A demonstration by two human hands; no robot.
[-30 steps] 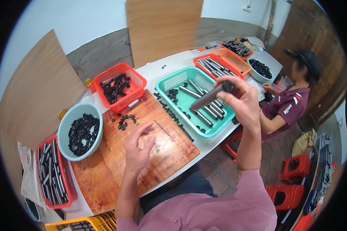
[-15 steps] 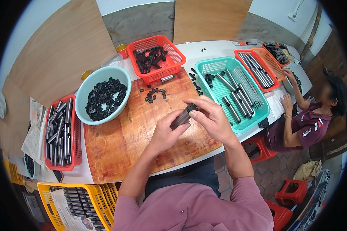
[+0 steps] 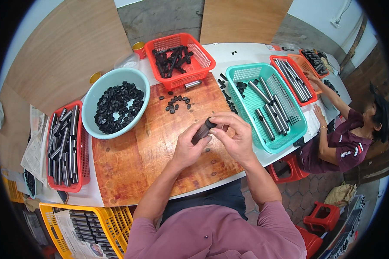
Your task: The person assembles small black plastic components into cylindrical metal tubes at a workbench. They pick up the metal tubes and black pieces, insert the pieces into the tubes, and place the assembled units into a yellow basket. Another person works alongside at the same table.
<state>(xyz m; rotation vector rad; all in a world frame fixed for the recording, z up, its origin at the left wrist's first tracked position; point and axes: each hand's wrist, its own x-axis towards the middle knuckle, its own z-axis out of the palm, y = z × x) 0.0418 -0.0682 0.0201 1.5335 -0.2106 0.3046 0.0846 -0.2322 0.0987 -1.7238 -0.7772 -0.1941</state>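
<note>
Above the wooden board, my left hand is wrapped round a short dark tube, held tilted. A round black cap sits at its upper end, where the thumb and fingers of my right hand are closed. My right hand hides part of the tube's end, so how far the cap is seated cannot be seen. Several small black caps lie loose on the board beyond my hands. A light blue bowl full of such caps stands to the left.
Metal tubes fill a red basket at left and partly fill a teal basket at right. A red basket holds black parts at the back. Beside my left side stands a yellow crate. A co-worker reaches among baskets at right.
The view has shifted slightly. My right fingers have changed their grip at the capped end, while my left hand keeps the tube. The co-worker's far hand has moved toward the orange basket.
</note>
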